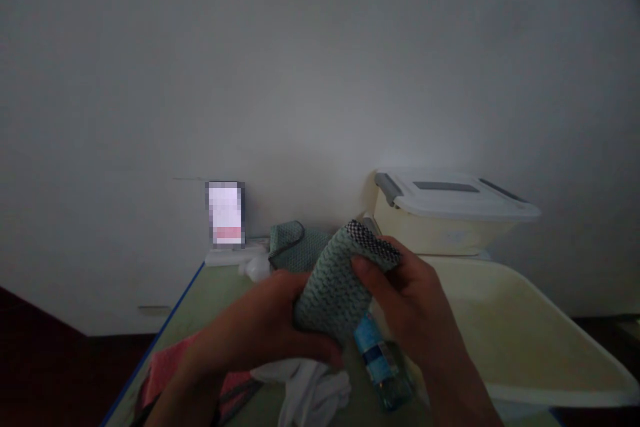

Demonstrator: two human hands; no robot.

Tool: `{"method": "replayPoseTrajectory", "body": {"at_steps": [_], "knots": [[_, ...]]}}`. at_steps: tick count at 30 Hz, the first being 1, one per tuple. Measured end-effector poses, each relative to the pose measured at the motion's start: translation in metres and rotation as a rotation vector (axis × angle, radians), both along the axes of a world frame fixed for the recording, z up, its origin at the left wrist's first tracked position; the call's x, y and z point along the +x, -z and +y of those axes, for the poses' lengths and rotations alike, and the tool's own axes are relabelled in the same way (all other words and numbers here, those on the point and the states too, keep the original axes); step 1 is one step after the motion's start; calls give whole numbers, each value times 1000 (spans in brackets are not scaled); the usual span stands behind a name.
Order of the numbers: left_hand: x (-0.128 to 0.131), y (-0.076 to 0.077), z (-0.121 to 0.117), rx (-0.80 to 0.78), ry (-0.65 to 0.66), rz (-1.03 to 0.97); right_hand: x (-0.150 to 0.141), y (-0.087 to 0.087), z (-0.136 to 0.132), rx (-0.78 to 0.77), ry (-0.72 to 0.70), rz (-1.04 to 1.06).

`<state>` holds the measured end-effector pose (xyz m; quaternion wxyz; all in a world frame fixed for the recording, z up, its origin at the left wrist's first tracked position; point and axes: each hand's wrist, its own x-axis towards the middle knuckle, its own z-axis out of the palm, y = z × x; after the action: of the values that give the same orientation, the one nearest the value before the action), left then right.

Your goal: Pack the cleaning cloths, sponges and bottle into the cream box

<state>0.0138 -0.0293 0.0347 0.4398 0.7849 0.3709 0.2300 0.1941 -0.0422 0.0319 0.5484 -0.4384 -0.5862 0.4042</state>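
White wall (310,80), green bench (215,293). Green textured cloth (335,280), doubled over, is grasped above the bench by left grip (270,320) and right grip (410,293); folding is seemingly underway, so layers should be kept pinched.

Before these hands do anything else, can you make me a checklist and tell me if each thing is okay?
1. Both hands have hold of it: ok. The left hand and right hand grip the green textured piece.
2. Lid on the storage box: ok, it sits on top.
3. Bottle cap closed: cannot tell. One end is hidden behind the green textured piece.
4. Tabletop near the hands tidy: not ok. A bunched white cloth and a pink item are there.
5. Inside of the green textured piece checked: cannot tell. Only its outside shows clearly.
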Motion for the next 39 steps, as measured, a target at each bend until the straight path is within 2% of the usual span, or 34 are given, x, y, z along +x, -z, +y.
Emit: {"method": "replayPoseTrajectory", "body": {"at_steps": [4,6,10,15,18,21,24,27,30,35,39], "knots": [[-2,-2,-5,-141,70,22,-3,3,3,-49,-6,47],[-1,-2,-5,-158,68,24,-2,4,3,-67,-43,63],[9,2,-2,53,-21,86,10,-3,-4,-17,-76,85],[29,17,-7,354,-101,248,39,-10,-19,69,12,-24],[44,21,-14,397,-71,264,54,-9,-22,32,-56,-82],[60,16,-17,400,-45,240,71,-10,-17,11,-171,-71],[77,10,-12,412,-8,240,96,-17,-6,-2,-141,-13],[89,12,2,443,126,197,126,-22,6,-145,-89,4],[94,23,16,511,141,164,154,-17,12,-348,-70,-100],[101,45,26,506,144,242,172,8,18,-595,-101,-337],[106,49,28,514,200,251,169,34,30,-812,-293,-468]]}}
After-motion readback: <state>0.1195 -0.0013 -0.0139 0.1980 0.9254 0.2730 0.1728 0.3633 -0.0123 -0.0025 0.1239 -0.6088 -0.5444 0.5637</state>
